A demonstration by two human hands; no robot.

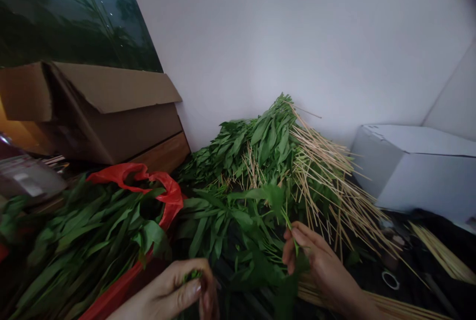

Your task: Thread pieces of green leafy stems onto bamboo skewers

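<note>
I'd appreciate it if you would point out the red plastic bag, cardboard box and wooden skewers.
Red plastic bag [171,196], head view, on its upper fold.
Cardboard box [111,134], head view, on its front side.
Wooden skewers [320,159], head view, on the heap's upper ends.

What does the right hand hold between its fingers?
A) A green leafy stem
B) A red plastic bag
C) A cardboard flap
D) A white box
A: the right hand pinches the green leafy stem between its thumb and fingers, and the stem rises from the grip.
</note>
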